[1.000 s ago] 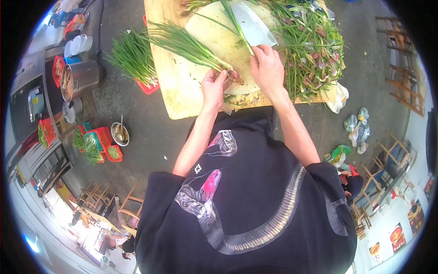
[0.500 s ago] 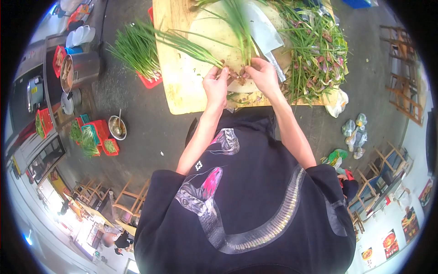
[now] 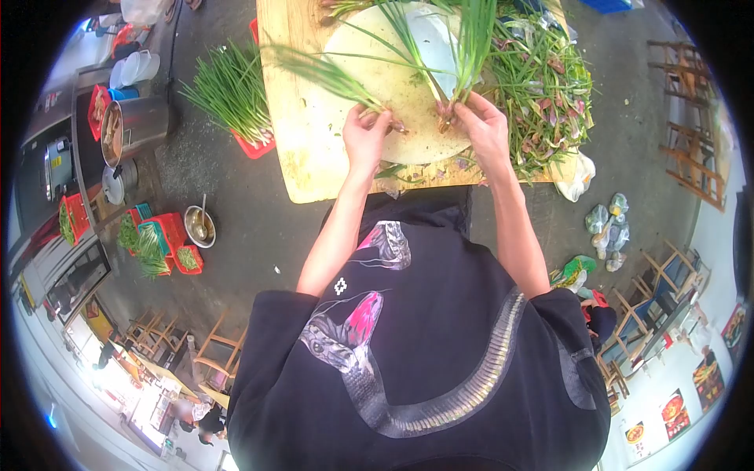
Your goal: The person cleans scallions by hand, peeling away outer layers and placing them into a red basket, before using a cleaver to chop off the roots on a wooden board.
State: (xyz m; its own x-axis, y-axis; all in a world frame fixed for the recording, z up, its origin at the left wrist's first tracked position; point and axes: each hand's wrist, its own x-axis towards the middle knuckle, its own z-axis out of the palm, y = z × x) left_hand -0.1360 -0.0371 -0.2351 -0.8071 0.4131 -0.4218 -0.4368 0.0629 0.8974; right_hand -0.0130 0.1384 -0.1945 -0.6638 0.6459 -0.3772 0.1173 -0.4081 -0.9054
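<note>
Two bare hands work over a pale round cutting board [image 3: 393, 86] that lies on a light wooden table [image 3: 302, 118], seen from the head camera looking down past a black printed shirt [image 3: 424, 353]. The left hand [image 3: 366, 137] has its fingers curled together around the root end of a bunch of long green scallions [image 3: 330, 77], whose leaves stretch away up and to the left across the board. The right hand [image 3: 485, 129] pinches the purplish root ends of a second, smaller bundle of green scallions [image 3: 471, 39], which stands nearly upright from the fingers. The two hands sit near each other at the board's near edge, not touching. A broad steel cleaver blade [image 3: 433, 35] lies flat on the board behind the stalks. Right of the board a loose heap of untrimmed scallions [image 3: 550, 86] covers the table. Left of the table, more green scallions rest in a red plastic basket [image 3: 255, 145] on the grey floor, with a steel pot [image 3: 133, 129] beyond.
</note>
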